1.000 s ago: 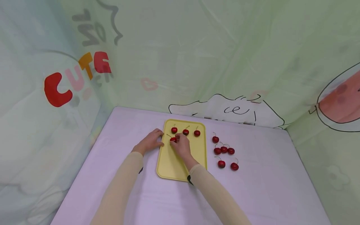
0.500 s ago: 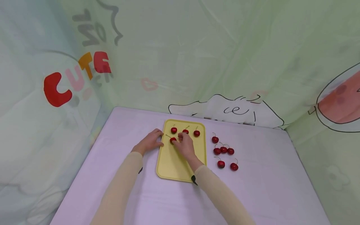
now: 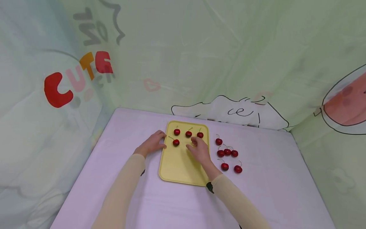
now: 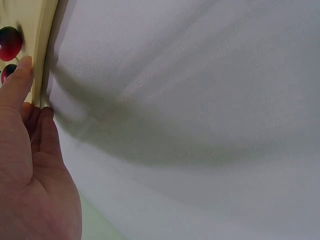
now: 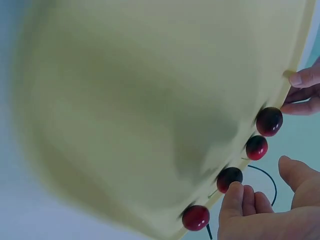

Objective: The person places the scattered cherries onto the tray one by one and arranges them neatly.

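Observation:
A yellow tray (image 3: 183,171) lies on the table with a row of three cherries near its far end: the left (image 3: 177,131), middle (image 3: 188,134) and right one (image 3: 200,135). Below the left one sits another cherry (image 3: 176,142), its stem pointing left. My left hand (image 3: 151,143) holds the tray's left rim, its thumb (image 4: 20,77) lapping over the edge in the left wrist view. Above the tray's right half is my right hand (image 3: 200,152), fingers loosely bent and parted from the thumb, with nothing between them. In the right wrist view its fingertips (image 5: 235,192) overlap a cherry (image 5: 229,179).
Several cherries lie on the lilac tablecloth (image 3: 268,184) right of the tray: one at the back (image 3: 219,141), three side by side with a middle one (image 3: 227,152), and two in front, left (image 3: 224,166) and right (image 3: 238,169). Printed curtains (image 3: 200,57) enclose the table.
My right hand has let go of the cherry below the row and moved right, uncovering the middle cherry. That cherry stays on the tray. My left hand has not moved.

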`<state>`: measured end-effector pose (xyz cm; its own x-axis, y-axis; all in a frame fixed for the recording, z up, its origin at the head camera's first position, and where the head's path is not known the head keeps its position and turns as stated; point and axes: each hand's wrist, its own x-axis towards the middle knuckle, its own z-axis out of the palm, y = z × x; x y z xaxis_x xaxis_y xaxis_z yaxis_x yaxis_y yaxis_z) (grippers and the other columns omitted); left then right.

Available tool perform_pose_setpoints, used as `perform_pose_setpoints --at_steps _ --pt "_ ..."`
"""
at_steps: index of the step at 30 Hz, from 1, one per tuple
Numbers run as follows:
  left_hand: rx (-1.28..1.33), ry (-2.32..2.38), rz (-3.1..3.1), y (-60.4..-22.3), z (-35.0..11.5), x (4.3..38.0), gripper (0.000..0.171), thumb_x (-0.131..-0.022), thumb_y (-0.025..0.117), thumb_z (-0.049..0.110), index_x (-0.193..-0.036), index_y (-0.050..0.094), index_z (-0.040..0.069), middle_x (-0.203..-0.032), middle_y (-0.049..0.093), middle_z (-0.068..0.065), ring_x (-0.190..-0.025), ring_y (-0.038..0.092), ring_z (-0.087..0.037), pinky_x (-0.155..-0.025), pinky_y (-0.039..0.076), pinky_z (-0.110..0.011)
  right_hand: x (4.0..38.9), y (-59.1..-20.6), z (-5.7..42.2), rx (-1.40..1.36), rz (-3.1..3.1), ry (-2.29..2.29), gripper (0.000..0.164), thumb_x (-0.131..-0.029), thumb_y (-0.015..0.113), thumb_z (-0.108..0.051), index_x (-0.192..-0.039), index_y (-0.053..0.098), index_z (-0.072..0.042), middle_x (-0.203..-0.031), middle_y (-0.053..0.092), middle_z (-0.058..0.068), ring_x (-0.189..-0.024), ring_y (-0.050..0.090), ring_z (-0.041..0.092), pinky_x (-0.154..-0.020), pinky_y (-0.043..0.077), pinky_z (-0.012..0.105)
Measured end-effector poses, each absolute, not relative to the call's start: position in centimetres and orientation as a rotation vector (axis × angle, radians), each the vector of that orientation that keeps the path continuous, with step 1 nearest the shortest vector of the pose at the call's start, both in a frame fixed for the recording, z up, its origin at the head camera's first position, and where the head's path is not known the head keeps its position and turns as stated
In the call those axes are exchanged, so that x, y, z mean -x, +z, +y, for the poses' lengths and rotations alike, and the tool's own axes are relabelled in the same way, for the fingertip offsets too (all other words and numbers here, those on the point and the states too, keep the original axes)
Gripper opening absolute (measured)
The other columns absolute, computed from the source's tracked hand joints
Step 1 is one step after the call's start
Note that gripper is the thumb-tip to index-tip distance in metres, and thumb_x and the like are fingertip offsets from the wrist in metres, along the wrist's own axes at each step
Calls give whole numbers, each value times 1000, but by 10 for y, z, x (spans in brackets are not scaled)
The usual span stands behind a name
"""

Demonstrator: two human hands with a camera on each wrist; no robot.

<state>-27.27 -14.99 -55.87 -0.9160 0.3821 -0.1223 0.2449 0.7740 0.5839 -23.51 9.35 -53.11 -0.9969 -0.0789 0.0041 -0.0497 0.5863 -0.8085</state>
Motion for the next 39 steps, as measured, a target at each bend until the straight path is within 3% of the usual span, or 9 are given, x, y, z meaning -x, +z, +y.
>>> perform_pose_setpoints --at_steps 23,39 --pt "-481 835 2736 -561 -151 274 52 -92 70 20 -135 52 -2 -137 47 -13 -129 45 -27 -114 34 -36 208 -528 159 -2 2779 -1332 48 -91 70 -17 -131 54 4 -130 58 21 -119 55 35 -103 47 45" --pt "-506 803 2732 -561 -151 276 54 -91 70 21 -135 52 -3 -137 46 -15 -129 45 -27 -114 34 -38 202 -535 216 -111 2918 -1245 50 -93 68 -17 -136 52 1 -133 54 19 -120 53 34 -98 50 49"
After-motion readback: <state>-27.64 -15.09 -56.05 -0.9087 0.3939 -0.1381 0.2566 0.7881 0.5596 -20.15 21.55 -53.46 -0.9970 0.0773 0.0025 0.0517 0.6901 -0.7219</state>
